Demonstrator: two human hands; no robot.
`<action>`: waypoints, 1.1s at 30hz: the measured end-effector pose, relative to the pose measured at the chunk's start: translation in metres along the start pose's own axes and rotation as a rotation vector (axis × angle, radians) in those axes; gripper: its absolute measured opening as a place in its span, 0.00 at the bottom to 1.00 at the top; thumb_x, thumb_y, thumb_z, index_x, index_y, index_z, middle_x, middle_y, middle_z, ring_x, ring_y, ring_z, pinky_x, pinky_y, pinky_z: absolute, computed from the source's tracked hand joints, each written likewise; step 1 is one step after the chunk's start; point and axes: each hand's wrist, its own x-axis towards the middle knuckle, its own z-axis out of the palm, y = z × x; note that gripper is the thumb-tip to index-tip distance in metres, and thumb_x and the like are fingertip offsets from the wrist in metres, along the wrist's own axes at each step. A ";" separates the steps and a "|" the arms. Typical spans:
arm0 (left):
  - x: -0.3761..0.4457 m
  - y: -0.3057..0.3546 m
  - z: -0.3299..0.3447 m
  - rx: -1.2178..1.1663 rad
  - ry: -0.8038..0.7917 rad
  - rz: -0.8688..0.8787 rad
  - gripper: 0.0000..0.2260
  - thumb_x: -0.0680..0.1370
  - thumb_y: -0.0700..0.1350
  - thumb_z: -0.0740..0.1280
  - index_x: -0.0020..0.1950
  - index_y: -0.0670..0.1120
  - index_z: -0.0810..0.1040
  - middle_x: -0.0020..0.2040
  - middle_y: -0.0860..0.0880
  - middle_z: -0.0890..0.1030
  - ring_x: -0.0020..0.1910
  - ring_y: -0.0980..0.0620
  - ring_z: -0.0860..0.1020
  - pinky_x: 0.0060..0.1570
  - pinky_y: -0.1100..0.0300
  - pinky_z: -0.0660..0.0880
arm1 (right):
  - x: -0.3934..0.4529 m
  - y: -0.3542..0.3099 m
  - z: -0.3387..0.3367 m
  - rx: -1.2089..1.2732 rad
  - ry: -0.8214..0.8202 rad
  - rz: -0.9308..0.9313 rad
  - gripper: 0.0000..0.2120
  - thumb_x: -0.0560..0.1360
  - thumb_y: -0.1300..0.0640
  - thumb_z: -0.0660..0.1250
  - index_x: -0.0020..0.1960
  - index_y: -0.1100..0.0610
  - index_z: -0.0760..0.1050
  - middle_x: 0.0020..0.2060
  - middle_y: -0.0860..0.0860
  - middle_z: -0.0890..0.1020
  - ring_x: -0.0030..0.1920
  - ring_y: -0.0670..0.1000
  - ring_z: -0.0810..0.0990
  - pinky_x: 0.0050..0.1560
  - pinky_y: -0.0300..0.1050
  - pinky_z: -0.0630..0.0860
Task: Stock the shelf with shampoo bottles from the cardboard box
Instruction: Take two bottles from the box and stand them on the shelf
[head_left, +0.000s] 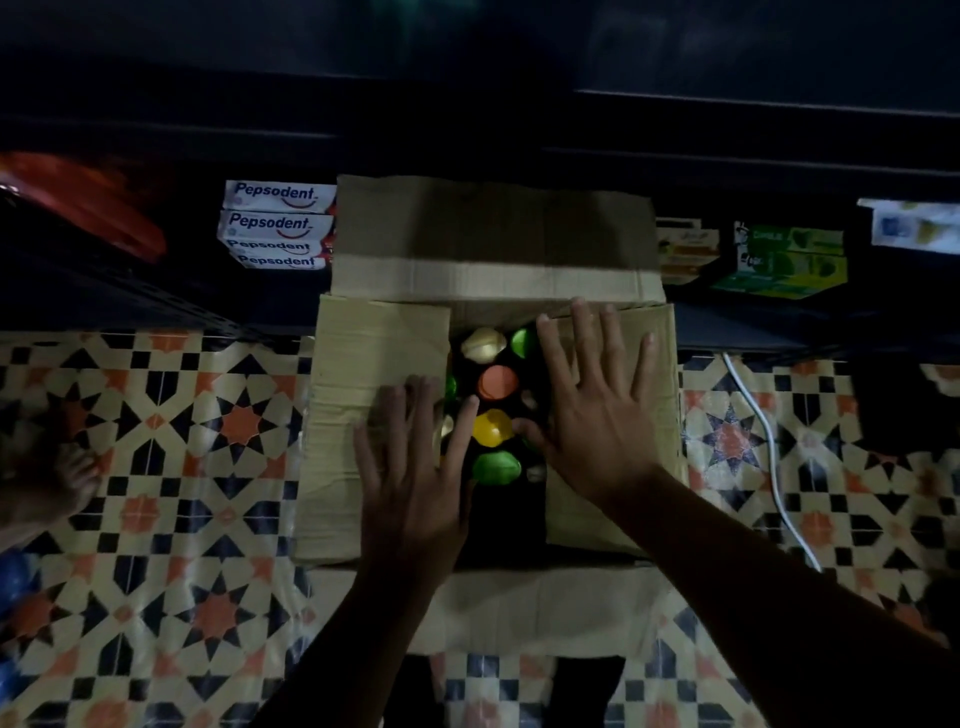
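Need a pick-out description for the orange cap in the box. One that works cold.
Find the open cardboard box on the patterned tile floor, in front of the dark shelf. Look into the gap between its two side flaps, where the bottle caps show between the left hand and the right hand. The orange cap sits mid-gap, round and flat-topped, with a cream cap behind it and a yellow cap nearer the person.

A small shop, dimly lit.
Dark shelves (727, 332) hold stacked Pepsodent toothpaste boxes (278, 231) and green packets (784, 262); a cardboard box (374, 353) of stock sits on the patterned tile floor (182, 467).
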 end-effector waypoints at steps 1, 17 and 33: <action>0.003 -0.001 0.000 0.016 -0.031 -0.004 0.40 0.74 0.54 0.71 0.83 0.52 0.56 0.82 0.39 0.52 0.81 0.36 0.51 0.73 0.30 0.54 | -0.004 -0.002 0.003 -0.023 -0.035 -0.004 0.48 0.74 0.30 0.60 0.83 0.52 0.43 0.81 0.60 0.43 0.80 0.64 0.40 0.73 0.76 0.46; -0.012 -0.009 -0.083 -0.130 0.102 -0.089 0.35 0.67 0.31 0.66 0.75 0.42 0.71 0.82 0.45 0.55 0.78 0.36 0.59 0.52 0.38 0.80 | -0.045 -0.034 -0.043 0.043 0.105 0.024 0.32 0.75 0.54 0.65 0.77 0.61 0.65 0.72 0.60 0.72 0.79 0.61 0.58 0.73 0.72 0.56; 0.002 -0.042 -0.069 0.188 -0.006 -0.341 0.45 0.75 0.60 0.67 0.83 0.56 0.42 0.82 0.40 0.37 0.77 0.26 0.37 0.68 0.20 0.42 | -0.072 0.010 -0.016 0.188 -0.129 0.467 0.50 0.74 0.45 0.71 0.82 0.51 0.39 0.80 0.63 0.43 0.78 0.70 0.39 0.70 0.79 0.50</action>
